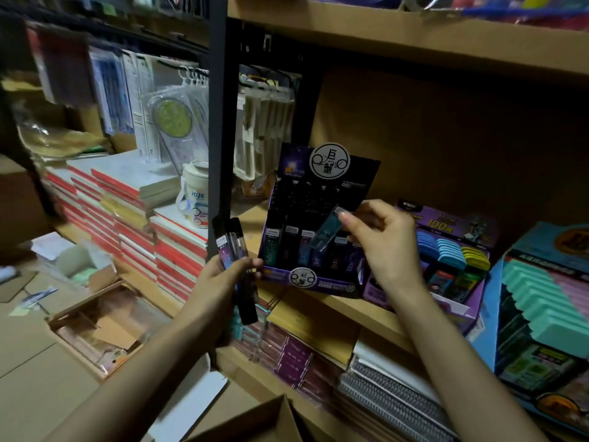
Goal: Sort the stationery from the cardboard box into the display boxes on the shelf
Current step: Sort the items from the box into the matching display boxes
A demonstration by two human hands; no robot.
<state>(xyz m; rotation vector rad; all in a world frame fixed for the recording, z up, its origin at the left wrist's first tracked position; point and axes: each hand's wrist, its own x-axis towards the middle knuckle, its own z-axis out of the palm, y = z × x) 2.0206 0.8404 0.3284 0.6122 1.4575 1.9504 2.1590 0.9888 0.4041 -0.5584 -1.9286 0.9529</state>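
**Teal case held over the dark display box**

Centre of the frame: the right hand [389, 247] pinches a slim teal case [325, 232] by its upper end between thumb and fingertips. The case hangs tilted over the front rows of the dark display box [322, 283]; whether it touches the packs below cannot be told. That box stands on the shelf [247, 224] with its round-logo header upright and its compartments filled with upright dark cases.

Left of centre, the left hand [220, 285] is curled round a bundle of dark slim cases [237, 250], held upright just beside the box's left wall and in front of the black shelf post.

A flap of the cardboard box [274, 419] shows at the bottom centre edge. Right of the dark box sits a purple eraser display box [446, 218] holding blue, teal and yellow erasers. Red-edged notebooks [134, 199] are stacked at mid-left
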